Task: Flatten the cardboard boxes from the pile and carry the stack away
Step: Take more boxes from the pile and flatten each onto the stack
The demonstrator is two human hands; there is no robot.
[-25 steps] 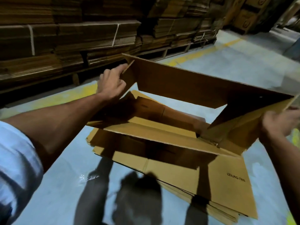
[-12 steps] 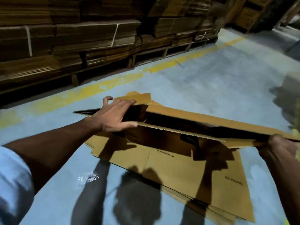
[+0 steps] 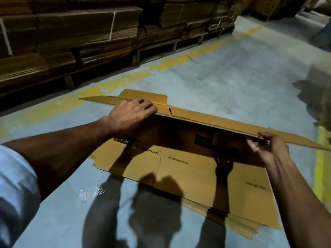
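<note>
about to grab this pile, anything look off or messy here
The flat stack is uneven: lower sheets fan out askew at the near right corner. A crumpled scrap of clear plastic lies on the floor beside it. No damage shows.

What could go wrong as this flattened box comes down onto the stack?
The left hand and right hand grip the flattened brown cardboard box at its edge, so fingers could be pinched against the floor stack of flat brown boxes. The box sits skewed over the stack and may land misaligned.
</note>
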